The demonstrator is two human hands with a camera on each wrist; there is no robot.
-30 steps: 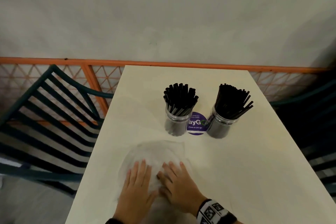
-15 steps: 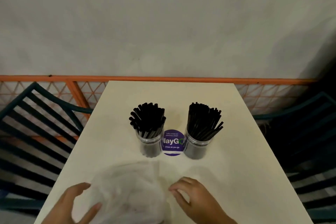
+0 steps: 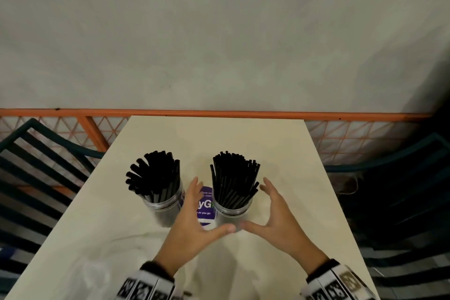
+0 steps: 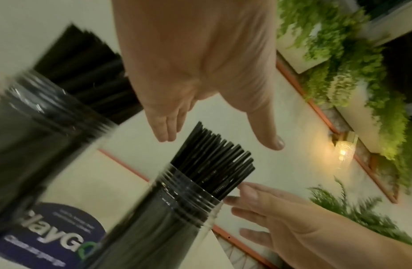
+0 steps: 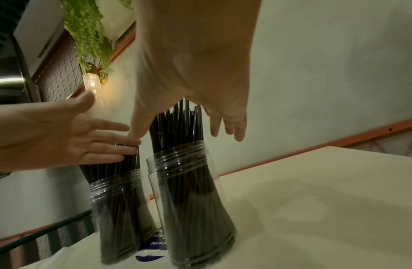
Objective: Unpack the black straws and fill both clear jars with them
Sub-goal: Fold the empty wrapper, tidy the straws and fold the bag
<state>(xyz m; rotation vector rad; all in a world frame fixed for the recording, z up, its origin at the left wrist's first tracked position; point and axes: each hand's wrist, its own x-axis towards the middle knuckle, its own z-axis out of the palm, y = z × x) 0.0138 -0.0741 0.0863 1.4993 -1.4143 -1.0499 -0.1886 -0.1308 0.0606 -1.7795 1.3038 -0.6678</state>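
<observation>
Two clear jars stand mid-table, each packed with upright black straws: the left jar and the right jar. My left hand and right hand flank the right jar, fingers straight and spread, holding nothing. The thumbs almost meet in front of its base. The right hand's fingertips are close to the jar's rim; I cannot tell if they touch. The empty clear plastic wrapper lies crumpled on the near left of the table.
A round purple sticker sits on the cream table between the jars. Dark slatted chairs stand on the left and right. An orange railing and a plain wall lie behind the far edge.
Both hands have left the plastic wrapper and moved forward to either side of the right jar. The wrapper stays on the near table.
</observation>
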